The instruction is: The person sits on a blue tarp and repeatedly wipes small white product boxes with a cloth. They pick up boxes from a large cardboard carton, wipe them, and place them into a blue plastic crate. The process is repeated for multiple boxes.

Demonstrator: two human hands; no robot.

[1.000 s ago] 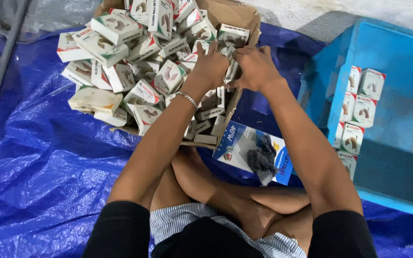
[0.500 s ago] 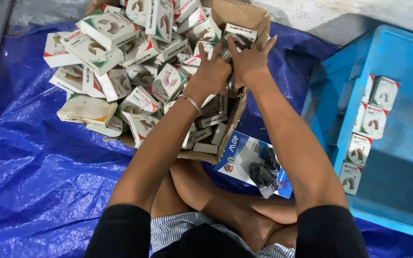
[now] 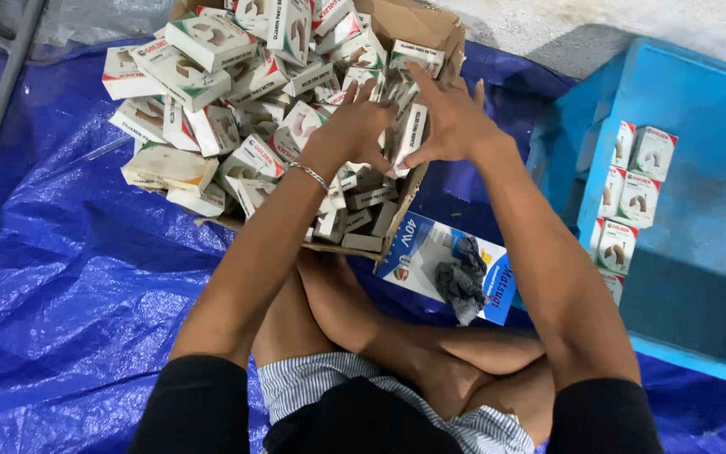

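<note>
- The person sits cross-legged on a blue tarp (image 3: 69, 294), and both hands are in a cardboard box (image 3: 430, 34) full of small white packets (image 3: 212, 38).
- The left hand (image 3: 355, 126) and the right hand (image 3: 451, 126) press from each side on a little bunch of packets (image 3: 401, 126) standing between them, near the right edge of the cardboard box.
- The bunch stands up tall, with its long side pointing away from the person. Both hands are just as near to it; the fingers are spread and curled around it, holding it.
- Loose packets touch the bunch on the left side and behind it.
- A blue crate (image 3: 682, 109) sits well to the right, with a few of the same packets (image 3: 636, 181) stacked along its left wall.
- A flat blue and white carton (image 3: 418, 252) with a dark rag (image 3: 461, 277) on it lies just under the near right corner of the cardboard box.
- Compared with a second ago, the two hands sit closer together on the bunch, and the view has swung a bit to the left.
</note>
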